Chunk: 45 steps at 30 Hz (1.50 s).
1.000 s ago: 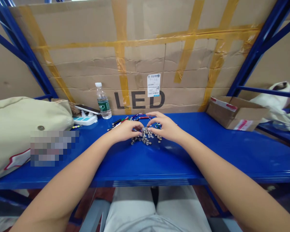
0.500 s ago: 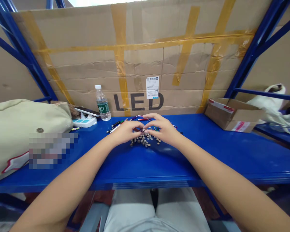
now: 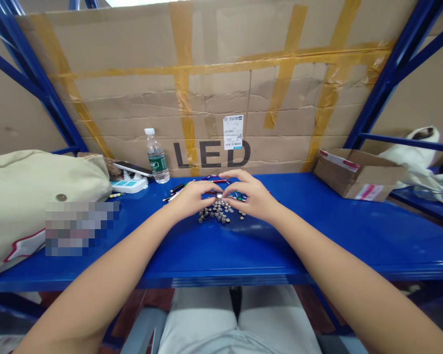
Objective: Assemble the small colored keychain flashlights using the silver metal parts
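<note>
Left hand (image 3: 189, 200) and right hand (image 3: 254, 196) pinch what appears to be one small, round silver piece (image 3: 219, 196), glinting brighter than half a second ago, suggesting piece-by-piece work above the loose silver metal pieces (image 3: 217, 215) between the blue worktop's (image 3: 221, 250) front and back edges.

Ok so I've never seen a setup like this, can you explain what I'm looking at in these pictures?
There's no machine here: it's a person's bare left hand and right hand. One camera, worn on the head, looks forward and down past both arms. On the blue surface lies a heap of small metal pieces, with slim pen-like items behind. Farther left are a bottle, a power strip and a pale bag; at right, a cardboard box. A small shiny piece shows between the fingertips; I can't tell which hand grips it.
</note>
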Available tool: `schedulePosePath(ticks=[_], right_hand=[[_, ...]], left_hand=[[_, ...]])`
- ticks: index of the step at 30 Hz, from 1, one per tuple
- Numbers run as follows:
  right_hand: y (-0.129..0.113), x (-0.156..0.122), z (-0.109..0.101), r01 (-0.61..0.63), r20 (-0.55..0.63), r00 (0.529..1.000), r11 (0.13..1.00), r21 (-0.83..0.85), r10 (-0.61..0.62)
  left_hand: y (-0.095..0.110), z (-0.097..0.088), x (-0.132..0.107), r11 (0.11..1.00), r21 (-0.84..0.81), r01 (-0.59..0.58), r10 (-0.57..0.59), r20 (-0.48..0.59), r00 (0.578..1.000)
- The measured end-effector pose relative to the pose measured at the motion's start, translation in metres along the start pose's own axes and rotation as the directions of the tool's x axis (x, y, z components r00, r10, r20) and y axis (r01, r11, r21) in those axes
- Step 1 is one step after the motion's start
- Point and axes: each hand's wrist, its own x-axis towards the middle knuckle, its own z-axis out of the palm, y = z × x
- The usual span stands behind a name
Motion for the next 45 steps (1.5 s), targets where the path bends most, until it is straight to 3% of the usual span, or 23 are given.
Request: schedulePosePath(ticks=[7,11,14,17,18,20,22,24,30,36,45], right_hand=[[-0.002,-0.001,0.001,0.086,0.100,0.993,0.956,-0.279,-0.061],[-0.006,0.000,0.002,0.091,0.115,0.992,0.951,-0.296,-0.059],[-0.006,0.002,0.000,0.024,0.054,0.998,0.972,-0.233,-0.012],[-0.001,0.002,-0.006,-0.152,0.087,0.982,0.973,-0.175,0.169],[0.001,0.001,-0.009,-0.223,0.160,0.955,0.962,-0.159,0.248],[0.007,-0.002,-0.013,-0.339,0.372,0.851,0.928,-0.153,0.372],[0.014,-0.005,-0.015,-0.389,0.559,0.718,0.905,-0.171,0.414],[0.020,-0.008,-0.015,-0.392,0.660,0.630,0.902,-0.184,0.409],[0.029,-0.012,-0.012,-0.443,0.694,0.558,0.870,-0.215,0.455],[0.028,-0.012,-0.010,-0.501,0.676,0.536,0.835,-0.226,0.505],[0.027,-0.011,-0.002,-0.467,0.624,0.629,0.867,-0.173,0.463]], left_hand=[[-0.003,0.001,0.001,0.998,0.056,-0.021,0.023,-0.026,0.999],[-0.007,0.002,0.001,0.996,0.087,-0.028,0.029,-0.016,0.999],[-0.009,0.003,0.001,0.995,0.086,-0.042,0.046,-0.051,0.998],[-0.010,0.003,0.001,0.995,0.089,-0.044,0.051,-0.078,0.996],[-0.011,0.003,0.001,0.995,0.092,-0.042,0.049,-0.076,0.996],[-0.012,0.003,0.001,0.995,0.099,-0.034,0.041,-0.062,0.997],[-0.013,0.002,0.001,0.994,0.104,-0.028,0.033,-0.046,0.998],[-0.014,0.002,0.001,0.994,0.107,-0.025,0.028,-0.033,0.999],[-0.014,0.003,0.000,0.993,0.105,-0.055,0.056,-0.007,0.998],[-0.015,0.004,-0.001,0.992,0.120,-0.046,0.043,0.023,0.999],[-0.017,0.006,0.000,0.989,0.118,-0.084,0.079,0.050,0.996]])
